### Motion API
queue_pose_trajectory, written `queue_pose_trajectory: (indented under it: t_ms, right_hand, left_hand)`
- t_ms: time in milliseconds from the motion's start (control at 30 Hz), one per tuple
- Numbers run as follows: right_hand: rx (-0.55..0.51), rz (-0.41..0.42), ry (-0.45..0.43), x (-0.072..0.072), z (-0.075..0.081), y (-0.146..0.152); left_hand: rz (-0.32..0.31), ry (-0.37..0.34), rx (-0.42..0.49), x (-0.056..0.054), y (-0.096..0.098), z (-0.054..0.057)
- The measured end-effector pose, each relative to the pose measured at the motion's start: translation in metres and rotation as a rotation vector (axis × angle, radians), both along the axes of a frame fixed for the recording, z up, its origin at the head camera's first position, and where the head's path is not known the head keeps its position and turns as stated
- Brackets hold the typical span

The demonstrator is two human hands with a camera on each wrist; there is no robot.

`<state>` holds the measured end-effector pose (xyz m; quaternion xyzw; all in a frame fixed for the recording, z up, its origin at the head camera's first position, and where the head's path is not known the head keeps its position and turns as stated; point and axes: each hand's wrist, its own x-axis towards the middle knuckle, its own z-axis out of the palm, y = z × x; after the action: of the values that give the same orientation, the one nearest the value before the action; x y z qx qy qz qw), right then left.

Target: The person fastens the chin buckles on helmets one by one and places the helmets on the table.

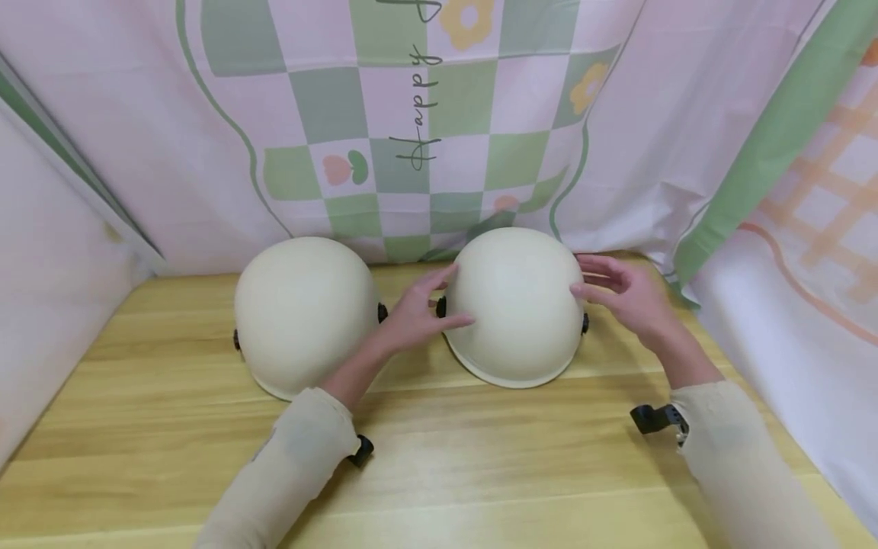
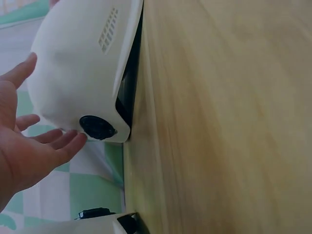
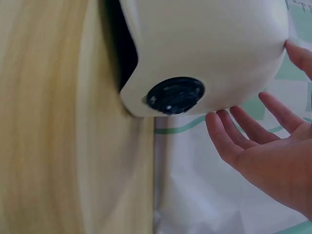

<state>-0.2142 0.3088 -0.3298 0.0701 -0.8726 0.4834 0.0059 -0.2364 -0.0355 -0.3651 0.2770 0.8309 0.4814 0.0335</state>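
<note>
A cream helmet (image 1: 516,309) sits dome up on the wooden table, between the two hands. My left hand (image 1: 414,314) is at its left side, thumb and fingers spread around the shell near a black round knob (image 2: 97,127). On the opposite side, my right hand (image 1: 629,296) has its fingers extended, their tips at the shell beside another knob (image 3: 175,95). Whether every fingertip touches is hard to tell. A patch of small vent holes (image 2: 108,30) shows on the shell in the left wrist view. Left of it stands a second cream helmet (image 1: 305,309), partly behind the left forearm.
The wooden table (image 1: 480,473) reaches back to a printed curtain (image 1: 315,99) with green checks, close behind both helmets. White cloth (image 1: 62,252) hangs along the left side, and more cloth (image 1: 768,351) on the right. Each sleeve carries a black wrist device (image 1: 655,419).
</note>
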Motion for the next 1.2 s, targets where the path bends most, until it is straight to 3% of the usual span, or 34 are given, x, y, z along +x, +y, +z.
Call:
queue_pose_trajectory:
  t_ms: [133,300,500,967,1200]
  right_hand:
    - [-0.042,0.081,-0.083,0.0,-0.006,0.006]
    - [-0.086,0.125,-0.103,0.0,-0.013,0.01]
    - [-0.105,0.123,-0.105,0.003,-0.019,0.013]
    - [-0.123,0.158,-0.113,0.005,-0.019,0.014]
    - [-0.076,0.178,-0.116,0.003,-0.019,0.014]
  left_hand:
    - [-0.004,-0.019,-0.01,-0.002,0.001,-0.003]
    - [-0.021,-0.019,-0.01,-0.005,0.0,-0.008]
    - [-0.027,0.003,-0.055,-0.003,0.0,-0.01]
    - [0.015,-0.038,-0.118,0.001,0.0,-0.001]
    - [-0.023,-0.07,-0.098,-0.001,-0.001,-0.004]
